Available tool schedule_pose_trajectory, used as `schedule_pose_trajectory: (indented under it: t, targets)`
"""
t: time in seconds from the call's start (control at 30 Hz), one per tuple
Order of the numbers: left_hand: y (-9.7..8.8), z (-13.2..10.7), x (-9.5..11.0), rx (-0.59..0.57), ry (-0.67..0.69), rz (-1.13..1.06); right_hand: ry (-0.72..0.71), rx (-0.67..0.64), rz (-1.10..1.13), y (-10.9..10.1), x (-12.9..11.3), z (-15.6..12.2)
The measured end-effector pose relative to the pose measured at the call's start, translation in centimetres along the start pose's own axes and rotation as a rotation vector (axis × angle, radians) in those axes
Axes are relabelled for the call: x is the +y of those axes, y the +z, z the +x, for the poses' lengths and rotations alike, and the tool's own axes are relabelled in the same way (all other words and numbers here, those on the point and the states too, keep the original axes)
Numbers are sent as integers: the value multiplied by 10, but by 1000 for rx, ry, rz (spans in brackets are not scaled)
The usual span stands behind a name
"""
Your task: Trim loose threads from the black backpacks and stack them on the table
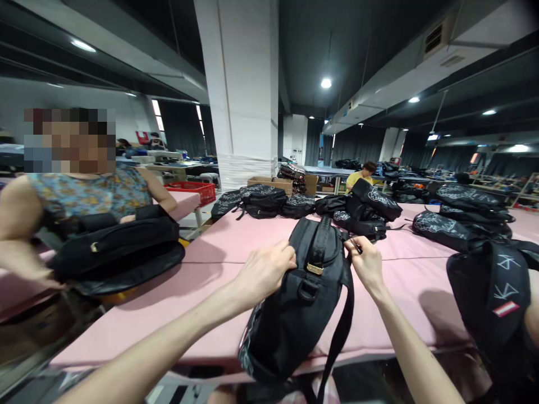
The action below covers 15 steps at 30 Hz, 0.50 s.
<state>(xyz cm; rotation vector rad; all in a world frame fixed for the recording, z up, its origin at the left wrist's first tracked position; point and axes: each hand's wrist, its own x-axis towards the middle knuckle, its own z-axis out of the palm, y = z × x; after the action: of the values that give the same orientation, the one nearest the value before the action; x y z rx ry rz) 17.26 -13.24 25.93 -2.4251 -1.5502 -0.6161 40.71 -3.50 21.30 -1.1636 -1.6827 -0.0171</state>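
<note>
A black backpack [280, 322] lies in front of me at the edge of the pink table, its top pointing away. A woven strap with a gold-coloured metal plate [315, 269] runs along it, and a loose black strap [342, 331] hangs down its right side. My left hand [272, 266] is closed on the bag's left edge, fingertips partly hidden. On the right side, my right hand [365, 261] pinches a small black piece beside the bag; whether it is a zip pull or a strap end I cannot tell.
Several black bags with white line drawings [263, 199] lie along the far side of the pink table [210, 292], others stacked at right [467, 216]. At left, a co-worker [96, 191] handles a black bag [135, 244]. Another person's arm at far right holds a bag [490, 303].
</note>
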Motion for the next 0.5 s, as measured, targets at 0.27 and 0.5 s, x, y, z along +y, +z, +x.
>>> schedule_pose_trajectory:
  t: [0.27,0.5]
  targets:
    - [3,-16,-23,286,-246,-471,10,-16,39,5,-11,-1]
    - [-2,-16,-14,360,-246,-496,14,-11,75,3,-12,-1]
